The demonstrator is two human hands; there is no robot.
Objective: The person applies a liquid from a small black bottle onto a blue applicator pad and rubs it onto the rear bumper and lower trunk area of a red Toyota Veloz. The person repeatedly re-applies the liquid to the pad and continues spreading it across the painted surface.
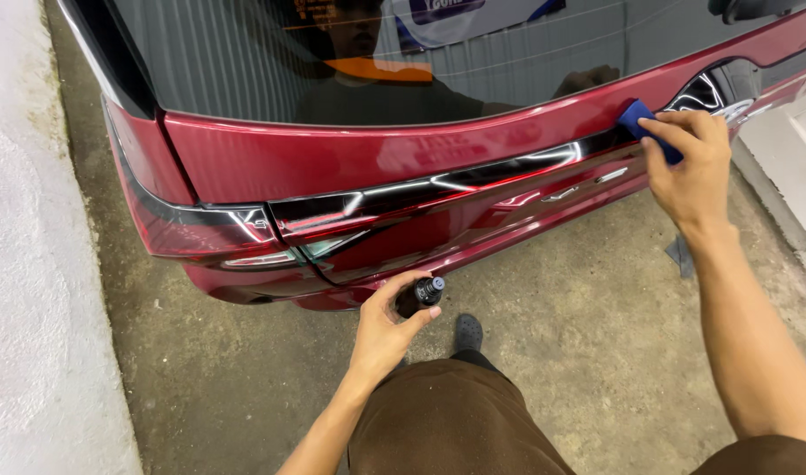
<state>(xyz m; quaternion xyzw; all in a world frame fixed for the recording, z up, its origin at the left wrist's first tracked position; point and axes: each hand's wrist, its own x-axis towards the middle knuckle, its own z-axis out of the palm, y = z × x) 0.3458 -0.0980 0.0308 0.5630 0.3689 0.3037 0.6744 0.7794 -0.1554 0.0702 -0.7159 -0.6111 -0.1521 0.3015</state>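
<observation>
On tailgate [350, 158] | right hand [693, 167]: blue pad [642, 119], long axis diagonal

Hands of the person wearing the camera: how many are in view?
2. The left hand grips a small dark bottle low down; the right hand presses a blue applicator pad on the red car tailgate.

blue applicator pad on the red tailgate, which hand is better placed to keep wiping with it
Right. The right hand presses the blue applicator pad against the red tailgate, while the left hand hangs low, gripping a small dark bottle.

Bare forearms, brown trousers [451, 418], dark shoe [468, 332].
</observation>
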